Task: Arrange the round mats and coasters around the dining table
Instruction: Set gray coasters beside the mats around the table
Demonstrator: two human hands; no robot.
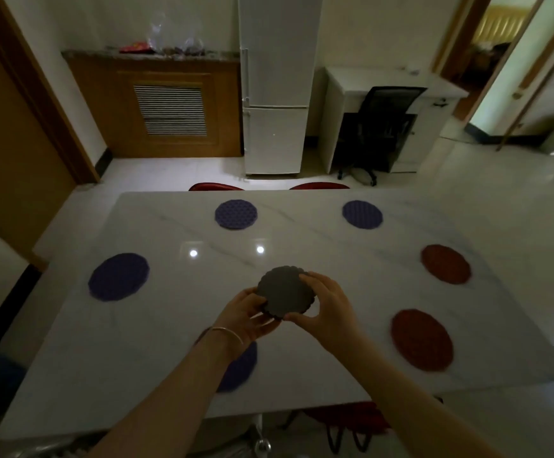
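Both hands, left hand (249,314) and right hand (326,307), are gripping what may be a stack of dark grey scalloped round coasters (285,294) above the white marble table (170,325); next, one coaster is probably going beside a purple round mat (118,276).

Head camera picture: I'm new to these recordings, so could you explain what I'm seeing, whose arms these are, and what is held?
There is no machine here. A person wears a camera on the head, looking forward and down at their own arms. The left hand and right hand together hold a dark scalloped coaster stack above a white marble table. On the table lie four purple round mats, such as one at the left, and two red mats at the right.
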